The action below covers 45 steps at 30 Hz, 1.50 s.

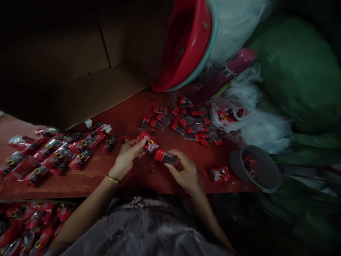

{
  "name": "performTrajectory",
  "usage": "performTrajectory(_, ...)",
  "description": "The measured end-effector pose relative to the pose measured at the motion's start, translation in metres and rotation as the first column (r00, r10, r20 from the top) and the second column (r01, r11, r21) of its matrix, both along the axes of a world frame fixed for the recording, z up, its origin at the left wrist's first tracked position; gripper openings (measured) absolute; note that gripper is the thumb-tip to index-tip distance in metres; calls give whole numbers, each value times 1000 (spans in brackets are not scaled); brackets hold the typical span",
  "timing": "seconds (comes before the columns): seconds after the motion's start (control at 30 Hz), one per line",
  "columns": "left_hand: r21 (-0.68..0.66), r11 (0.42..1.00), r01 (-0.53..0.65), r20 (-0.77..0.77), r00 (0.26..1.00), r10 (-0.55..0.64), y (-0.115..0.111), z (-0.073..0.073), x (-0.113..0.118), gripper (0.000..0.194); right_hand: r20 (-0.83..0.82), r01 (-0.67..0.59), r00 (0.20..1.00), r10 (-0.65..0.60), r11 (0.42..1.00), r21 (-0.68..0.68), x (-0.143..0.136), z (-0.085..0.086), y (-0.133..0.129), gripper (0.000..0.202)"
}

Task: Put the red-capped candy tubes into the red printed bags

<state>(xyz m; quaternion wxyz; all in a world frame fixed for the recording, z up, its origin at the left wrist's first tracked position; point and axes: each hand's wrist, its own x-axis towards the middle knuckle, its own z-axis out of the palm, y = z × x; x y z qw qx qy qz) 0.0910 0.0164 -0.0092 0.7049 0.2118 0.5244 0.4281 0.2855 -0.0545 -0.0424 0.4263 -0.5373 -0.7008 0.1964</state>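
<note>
Between thumb and fingers, my left hand [128, 156] pinches a red printed packet [148, 141] with a yellow mark. Close to its right, my right hand [185, 170] grips a small dark container with a red cap [167, 157], the cap pointing left toward the packet. The two items are near each other; whether they touch is hard to tell. Similar red-capped containers [186, 121] lie in a loose pile beyond my hands. Filled red packets [57, 156] are spread over the left of the red table [122, 115].
A large cardboard box [106, 83] stands at the back left. Red and teal basins [198, 42], a pink bottle [239, 60] and plastic bags [269, 131] are at the back right. A grey bucket [269, 174] sits at the right edge. More packets [34, 220] fill the lower left.
</note>
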Motion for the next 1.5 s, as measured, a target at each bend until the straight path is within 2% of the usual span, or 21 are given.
performTrajectory(0.13, 48, 997, 61, -32, 998, -60, -2, -1, -3, 45, 4, -46, 999, 46, 999, -21, -5, 4, 1, 33)
performTrajectory(0.4, 142, 985, 95, -63, 994, -87, -3, -2, -1, 35, -30, -14, 999, 11, 996, -93, -13, 5, 5, 33)
performTrajectory(0.57, 183, 977, 109, -41, 994, -103, -8, -6, 8, 33, -83, 43, 995, -52, 994, -99, -22, -2, 6, 33)
performTrajectory(0.8, 166, 985, 45, 2, 999, -46, -16, -14, 20, 37, -60, 161, 985, -161, 987, -4, -32, -15, 14, 34)
performTrajectory(0.9, 134, 991, 18, 35, 999, -23, -17, -14, 24, 34, -49, 137, 989, -136, 991, 9, -33, -12, 16, 34)
performTrajectory(1.0, 171, 985, -24, 22, 1000, 20, -16, -15, 25, 28, -61, 90, 994, -91, 996, -21, -37, -9, 18, 35)
performTrajectory(1.13, 163, 986, -28, 39, 999, 22, -12, -15, 22, 27, -107, 101, 989, -103, 995, -17, -49, -10, 21, 35)
performTrajectory(1.23, 171, 984, -57, 62, 997, 47, -9, -9, 17, 27, -259, 55, 962, -82, 993, -109, -55, -11, 22, 38)
performTrajectory(1.33, 177, 981, -79, 76, 995, 66, -7, -5, 13, 30, -409, -28, 907, -103, 953, -300, -55, -10, 21, 26)
performTrajectory(1.4, 219, 975, -49, 56, 998, 38, -9, -6, 13, 28, -451, -75, 885, -117, 919, -388, -54, -7, 20, 18)
performTrajectory(1.5, 269, 962, 53, -1, 998, -55, -14, -9, 13, 24, -525, -129, 843, -117, 904, -408, -57, -2, 18, 21)
